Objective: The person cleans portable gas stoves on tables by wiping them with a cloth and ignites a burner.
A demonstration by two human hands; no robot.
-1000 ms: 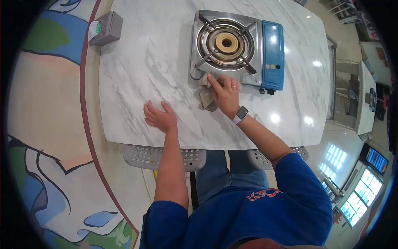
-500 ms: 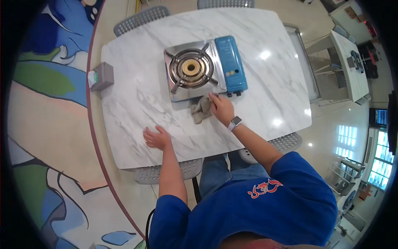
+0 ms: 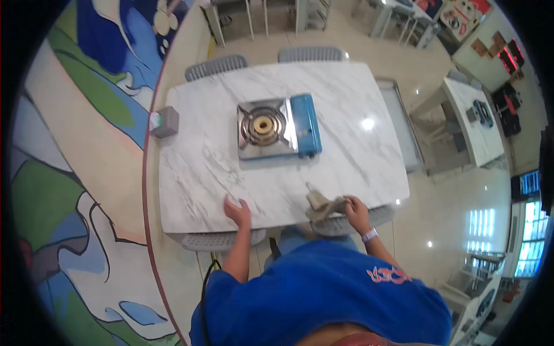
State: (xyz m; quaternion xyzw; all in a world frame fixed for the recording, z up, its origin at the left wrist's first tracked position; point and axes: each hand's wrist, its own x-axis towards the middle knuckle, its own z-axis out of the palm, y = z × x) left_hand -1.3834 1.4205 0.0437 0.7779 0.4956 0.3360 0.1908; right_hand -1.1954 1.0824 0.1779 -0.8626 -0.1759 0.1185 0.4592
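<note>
My right hand [image 3: 357, 213] pinches a crumpled grey-brown cloth [image 3: 323, 206] by one end. The cloth hangs out to the left, over the near edge of the marble-patterned table [image 3: 196, 173]. Near that same edge, further left, my left hand [image 3: 238, 213] holds nothing, its thumb and fingers apart. Beyond both hands a portable gas stove [image 3: 268, 151] stands on the table, with a round brass-centred burner and a blue side panel. Neither hand touches the stove.
A grey tissue box [image 3: 168, 122] stands at the table's left edge by the painted wall [image 3: 109, 167]. Grey perforated chairs [image 3: 216, 68] surround the table, some tucked under the near side. Another table [image 3: 479, 130] with a blue stove stands at right.
My right hand has drawn the cloth away from the stove's front, back and right to the near table edge. My left hand has come nearer my body. The view has tilted up.
</note>
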